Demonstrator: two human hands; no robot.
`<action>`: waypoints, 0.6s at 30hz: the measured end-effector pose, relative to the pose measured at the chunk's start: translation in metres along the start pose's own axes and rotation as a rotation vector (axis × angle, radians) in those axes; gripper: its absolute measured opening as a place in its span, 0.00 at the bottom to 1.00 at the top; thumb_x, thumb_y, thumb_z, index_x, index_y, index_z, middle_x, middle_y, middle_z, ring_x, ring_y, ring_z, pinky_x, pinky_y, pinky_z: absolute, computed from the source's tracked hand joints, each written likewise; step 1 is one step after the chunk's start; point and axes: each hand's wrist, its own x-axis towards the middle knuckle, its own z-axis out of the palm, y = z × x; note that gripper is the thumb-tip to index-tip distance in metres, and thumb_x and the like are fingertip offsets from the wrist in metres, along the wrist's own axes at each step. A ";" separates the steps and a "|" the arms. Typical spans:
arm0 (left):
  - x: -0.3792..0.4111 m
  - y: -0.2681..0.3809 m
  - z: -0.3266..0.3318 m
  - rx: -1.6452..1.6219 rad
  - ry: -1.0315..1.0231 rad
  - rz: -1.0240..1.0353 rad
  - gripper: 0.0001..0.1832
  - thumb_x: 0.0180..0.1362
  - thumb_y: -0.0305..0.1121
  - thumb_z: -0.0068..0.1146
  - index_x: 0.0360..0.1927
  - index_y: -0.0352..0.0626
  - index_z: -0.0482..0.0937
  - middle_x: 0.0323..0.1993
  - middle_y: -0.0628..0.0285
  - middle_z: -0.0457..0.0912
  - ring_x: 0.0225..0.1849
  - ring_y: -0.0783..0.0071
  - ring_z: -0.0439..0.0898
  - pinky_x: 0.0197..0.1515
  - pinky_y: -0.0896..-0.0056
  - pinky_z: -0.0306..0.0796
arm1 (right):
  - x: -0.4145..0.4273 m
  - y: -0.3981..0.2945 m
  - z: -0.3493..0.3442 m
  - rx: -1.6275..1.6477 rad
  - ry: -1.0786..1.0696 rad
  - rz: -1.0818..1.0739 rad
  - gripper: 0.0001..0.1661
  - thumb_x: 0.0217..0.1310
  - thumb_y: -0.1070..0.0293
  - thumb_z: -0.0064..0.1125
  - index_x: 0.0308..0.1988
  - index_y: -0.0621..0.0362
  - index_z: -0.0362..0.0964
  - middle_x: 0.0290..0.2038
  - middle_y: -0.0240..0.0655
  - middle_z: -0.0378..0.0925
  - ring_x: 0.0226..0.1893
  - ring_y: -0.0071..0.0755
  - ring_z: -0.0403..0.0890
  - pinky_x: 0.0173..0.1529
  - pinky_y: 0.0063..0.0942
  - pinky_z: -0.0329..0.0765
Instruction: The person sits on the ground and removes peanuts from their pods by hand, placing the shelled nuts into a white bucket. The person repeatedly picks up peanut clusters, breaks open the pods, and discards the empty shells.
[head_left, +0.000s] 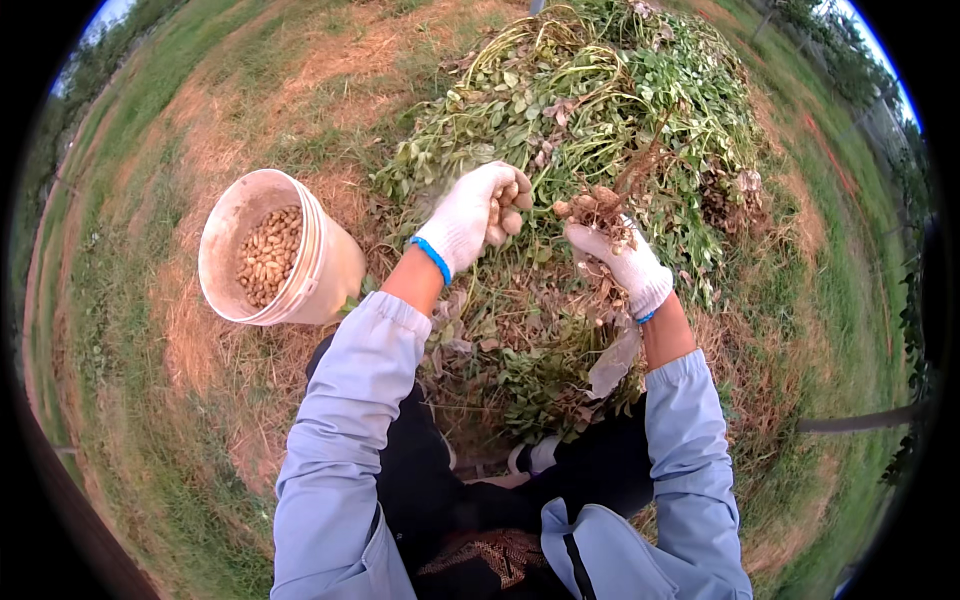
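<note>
My left hand (480, 214), in a white knit glove with a blue cuff, is curled round several peanut pods (504, 210). To its right my right hand (622, 262), gloved alike, grips the root end of a peanut plant (600, 210), with pods and dry roots showing above and below the fingers. A scrap of thin, pale plastic film (615, 361) hangs beneath that hand. On my left a white plastic bucket (330, 262), tilted in this view, holds many loose peanut pods (270, 255).
A large heap of pulled peanut plants (592, 112) lies in front of my hands. More leafy plants (547, 382) lie between my legs, near my shoes. Dry straw and grass (202, 360) surround the bucket. A dark pole (862, 421) shows at the right.
</note>
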 end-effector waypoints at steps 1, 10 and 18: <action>-0.007 0.001 0.008 0.047 -0.045 -0.003 0.16 0.71 0.44 0.46 0.45 0.43 0.80 0.33 0.65 0.81 0.20 0.83 0.73 0.16 0.87 0.57 | 0.004 -0.002 -0.004 -0.031 -0.019 -0.005 0.25 0.68 0.79 0.62 0.61 0.52 0.68 0.56 0.30 0.78 0.55 0.25 0.79 0.55 0.27 0.79; -0.027 -0.004 0.032 0.489 -0.389 0.020 0.19 0.72 0.54 0.53 0.44 0.47 0.78 0.31 0.74 0.74 0.30 0.86 0.69 0.29 0.82 0.63 | 0.018 0.003 -0.032 -0.252 -0.029 0.213 0.39 0.60 0.74 0.69 0.69 0.53 0.63 0.58 0.31 0.77 0.52 0.28 0.80 0.50 0.30 0.79; -0.075 0.036 0.000 0.389 -0.406 0.102 0.20 0.75 0.50 0.48 0.35 0.45 0.74 0.26 0.73 0.66 0.21 0.87 0.59 0.21 0.79 0.51 | 0.017 0.009 -0.038 0.043 -0.104 0.227 0.17 0.61 0.74 0.61 0.49 0.56 0.68 0.35 0.30 0.70 0.31 0.27 0.69 0.37 0.31 0.67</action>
